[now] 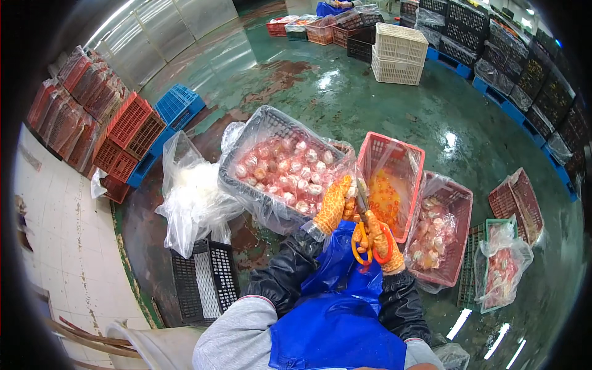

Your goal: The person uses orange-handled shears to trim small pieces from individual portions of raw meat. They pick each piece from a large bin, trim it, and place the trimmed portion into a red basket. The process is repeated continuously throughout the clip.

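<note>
My left hand (333,202), in an orange patterned glove, closes on a small pale round piece (353,189) at the right rim of a black crate. Beside it my right hand (376,237), gloved alike, grips scissors (365,209) with orange and red handles. Their blades point up beside that piece; whether they touch it is hard to tell. The plastic-lined black crate (237,148) holds many whitish, egg-like balls with reddish skins (296,166). Just right of my hands, a pink crate (421,179) holds orange yolk-like balls (385,197) in a clear liner.
A dark pink crate (462,234) with reddish-white scraps stands at right; a green crate (487,271) lies beyond it. Clear plastic bags (194,197) and a black slotted crate (203,271) lie at left. Stacked crates line both sides of the wet green floor (345,111).
</note>
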Tool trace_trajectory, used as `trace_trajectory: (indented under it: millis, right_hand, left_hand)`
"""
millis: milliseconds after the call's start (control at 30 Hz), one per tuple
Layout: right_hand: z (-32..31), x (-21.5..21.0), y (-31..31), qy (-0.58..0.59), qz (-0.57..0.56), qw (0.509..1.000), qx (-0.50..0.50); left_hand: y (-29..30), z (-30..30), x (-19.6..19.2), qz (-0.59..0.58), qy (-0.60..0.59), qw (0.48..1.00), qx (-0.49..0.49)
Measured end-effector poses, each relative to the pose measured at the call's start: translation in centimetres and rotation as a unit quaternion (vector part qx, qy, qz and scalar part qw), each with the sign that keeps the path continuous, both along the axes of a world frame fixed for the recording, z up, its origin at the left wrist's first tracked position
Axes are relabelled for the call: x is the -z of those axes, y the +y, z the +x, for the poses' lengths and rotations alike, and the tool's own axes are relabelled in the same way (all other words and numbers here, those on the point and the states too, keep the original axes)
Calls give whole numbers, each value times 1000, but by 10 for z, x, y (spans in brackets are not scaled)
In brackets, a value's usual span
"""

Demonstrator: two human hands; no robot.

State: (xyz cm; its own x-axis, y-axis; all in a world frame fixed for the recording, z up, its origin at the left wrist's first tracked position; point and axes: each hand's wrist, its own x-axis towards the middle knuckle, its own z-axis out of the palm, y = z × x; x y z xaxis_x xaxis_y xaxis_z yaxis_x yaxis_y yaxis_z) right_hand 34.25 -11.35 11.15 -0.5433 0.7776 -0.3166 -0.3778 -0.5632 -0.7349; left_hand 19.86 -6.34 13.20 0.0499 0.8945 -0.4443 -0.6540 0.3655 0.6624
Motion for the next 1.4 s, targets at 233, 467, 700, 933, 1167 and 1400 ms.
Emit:
trace_trajectory:
  millis: [233,467,700,933,1167,1400]
  right_hand:
    - [-8,9,21,79,-85,993,5]
    - [-15,31,39,-11,-84,996,36]
    - [-5,29,37,-130,-12,991,24]
    - [88,83,-7,-204,247,919,230]
    - [131,102,-47,-97,174,947,251]
    - [107,88,-41,39,-13,975,217]
  left_hand:
    - [14,-2,23,43,115,992,-40]
    - [34,0,43,114,672,732,15]
    - [40,-12,96,117,534,836,52]
    - [-4,-78,72,232,800,546,-89]
    - [22,-153,71,-76,869,485,61]
    - [45,-185,133,170,531,830,-18]
